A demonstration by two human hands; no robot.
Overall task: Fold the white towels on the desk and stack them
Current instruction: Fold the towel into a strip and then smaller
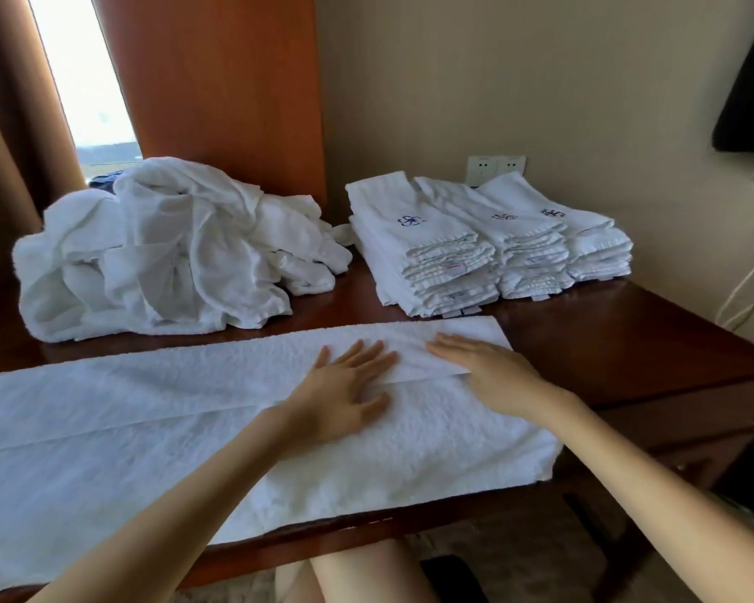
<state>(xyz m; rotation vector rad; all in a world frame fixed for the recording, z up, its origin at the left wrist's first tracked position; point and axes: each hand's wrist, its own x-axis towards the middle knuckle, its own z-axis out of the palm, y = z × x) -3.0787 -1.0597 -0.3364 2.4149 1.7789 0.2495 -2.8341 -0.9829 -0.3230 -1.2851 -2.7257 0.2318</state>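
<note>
White terry towel (157, 411) lies flat at desk (606, 332) front edge, long axis 9-to-3, far edge folded over. Left hand (345, 393) and right hand (488, 372) flat, fingers spread, pressing fold, gripping nothing. Crumpled pile (162, 250) at 11, folded stacks (475, 241) at 1.

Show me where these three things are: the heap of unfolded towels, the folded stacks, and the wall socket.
heap of unfolded towels (170, 254), head view, middle of the heap.
folded stacks (414, 221), head view, top towel of the left stack.
wall socket (483, 168), head view, left plate.
</note>
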